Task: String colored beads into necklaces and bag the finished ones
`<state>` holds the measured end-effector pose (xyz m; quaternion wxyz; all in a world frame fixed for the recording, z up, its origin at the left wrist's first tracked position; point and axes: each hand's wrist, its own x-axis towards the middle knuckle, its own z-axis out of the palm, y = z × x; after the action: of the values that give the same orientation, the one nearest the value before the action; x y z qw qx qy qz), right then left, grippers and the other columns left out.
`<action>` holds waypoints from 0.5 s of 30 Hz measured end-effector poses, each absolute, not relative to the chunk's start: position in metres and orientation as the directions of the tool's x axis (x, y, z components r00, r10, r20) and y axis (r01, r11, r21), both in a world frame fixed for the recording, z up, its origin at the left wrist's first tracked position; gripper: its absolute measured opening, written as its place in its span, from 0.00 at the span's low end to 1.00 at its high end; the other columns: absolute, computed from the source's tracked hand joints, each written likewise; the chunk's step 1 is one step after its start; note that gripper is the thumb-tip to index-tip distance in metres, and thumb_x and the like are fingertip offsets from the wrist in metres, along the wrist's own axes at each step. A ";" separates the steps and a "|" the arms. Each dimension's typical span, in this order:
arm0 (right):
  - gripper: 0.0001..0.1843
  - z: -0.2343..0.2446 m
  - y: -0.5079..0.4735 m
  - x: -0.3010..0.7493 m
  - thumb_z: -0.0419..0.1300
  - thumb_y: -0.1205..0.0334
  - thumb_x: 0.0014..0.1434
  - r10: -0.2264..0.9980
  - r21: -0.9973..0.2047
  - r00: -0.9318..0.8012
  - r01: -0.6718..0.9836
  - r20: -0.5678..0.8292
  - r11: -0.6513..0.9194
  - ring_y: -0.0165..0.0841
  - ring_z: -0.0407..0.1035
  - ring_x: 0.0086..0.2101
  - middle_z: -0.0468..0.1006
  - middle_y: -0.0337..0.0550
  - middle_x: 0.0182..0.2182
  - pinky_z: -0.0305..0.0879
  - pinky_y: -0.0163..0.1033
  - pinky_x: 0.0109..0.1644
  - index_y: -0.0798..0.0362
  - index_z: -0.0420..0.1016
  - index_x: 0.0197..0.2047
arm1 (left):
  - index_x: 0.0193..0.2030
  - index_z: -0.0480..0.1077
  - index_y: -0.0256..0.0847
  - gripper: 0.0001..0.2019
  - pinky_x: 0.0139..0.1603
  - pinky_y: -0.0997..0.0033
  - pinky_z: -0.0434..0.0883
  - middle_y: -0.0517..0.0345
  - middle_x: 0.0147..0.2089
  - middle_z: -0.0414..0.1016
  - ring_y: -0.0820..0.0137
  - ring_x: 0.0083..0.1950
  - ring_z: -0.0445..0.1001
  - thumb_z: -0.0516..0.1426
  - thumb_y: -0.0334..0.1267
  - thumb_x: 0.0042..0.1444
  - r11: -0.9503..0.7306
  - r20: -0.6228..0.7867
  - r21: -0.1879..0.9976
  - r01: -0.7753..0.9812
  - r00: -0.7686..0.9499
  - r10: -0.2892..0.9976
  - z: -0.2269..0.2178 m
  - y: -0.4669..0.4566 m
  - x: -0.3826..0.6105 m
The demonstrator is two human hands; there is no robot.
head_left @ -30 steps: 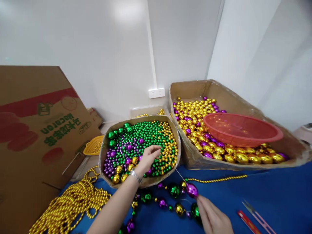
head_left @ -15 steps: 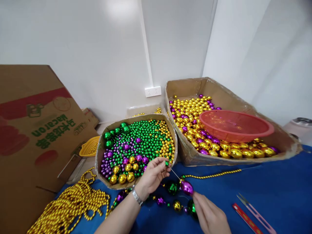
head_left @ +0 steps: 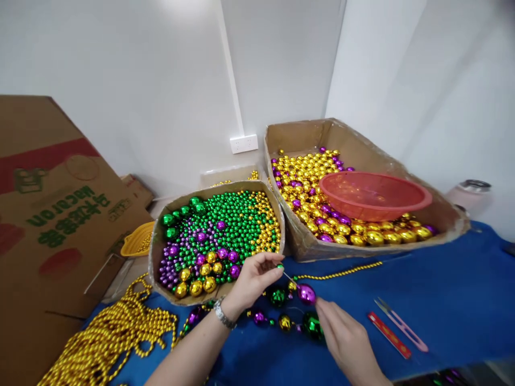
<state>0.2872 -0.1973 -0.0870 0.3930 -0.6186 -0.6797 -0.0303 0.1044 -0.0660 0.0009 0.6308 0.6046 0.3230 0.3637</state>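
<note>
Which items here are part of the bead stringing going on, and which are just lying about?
In use: left hand pinching small green bead on needle; right hand at purple bead; mixed bead box.
Idle: red basket, snips, gold strands.

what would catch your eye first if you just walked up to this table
The shiny beads: a round cardboard tray heaped with green, gold and purple ones at centre, and a bigger box of gold balls holding a red bowl behind right. In front, the left hand pinches a small green bead by the needle, and the right hand steadies a large purple bead.
</note>
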 end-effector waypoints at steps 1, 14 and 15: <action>0.16 -0.087 -0.198 0.291 0.46 0.58 0.66 0.836 -0.503 0.110 0.837 0.537 0.213 0.37 0.76 0.34 0.80 0.49 0.34 0.72 0.38 0.37 0.53 0.74 0.44 | 0.41 0.74 0.36 0.14 0.33 0.76 0.67 0.57 0.32 0.73 0.74 0.32 0.69 0.64 0.41 0.49 -0.006 0.038 0.998 -0.060 0.541 0.840 0.001 -0.069 0.111; 0.20 -0.119 -0.205 0.312 0.45 0.50 0.66 0.889 -0.717 0.297 0.695 0.349 0.050 0.36 0.75 0.33 0.78 0.47 0.32 0.72 0.37 0.36 0.52 0.72 0.37 | 0.36 0.72 0.36 0.17 0.38 0.71 0.68 0.52 0.36 0.76 0.68 0.37 0.72 0.57 0.51 0.55 0.002 0.036 0.998 -0.060 0.629 0.777 -0.077 -0.096 0.197; 0.20 -0.118 -0.205 0.317 0.46 0.49 0.65 0.882 -0.724 0.318 0.689 0.348 0.037 0.37 0.75 0.35 0.78 0.49 0.34 0.71 0.38 0.37 0.53 0.73 0.38 | 0.35 0.71 0.36 0.17 0.38 0.72 0.68 0.52 0.35 0.76 0.69 0.36 0.72 0.56 0.51 0.56 0.001 0.043 0.998 -0.068 0.639 0.768 -0.080 -0.094 0.199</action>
<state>0.3170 -0.2052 -0.1179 0.4355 -0.6852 -0.5733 0.1106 0.1993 -0.0940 -0.0802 0.6507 0.6295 0.2777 0.3212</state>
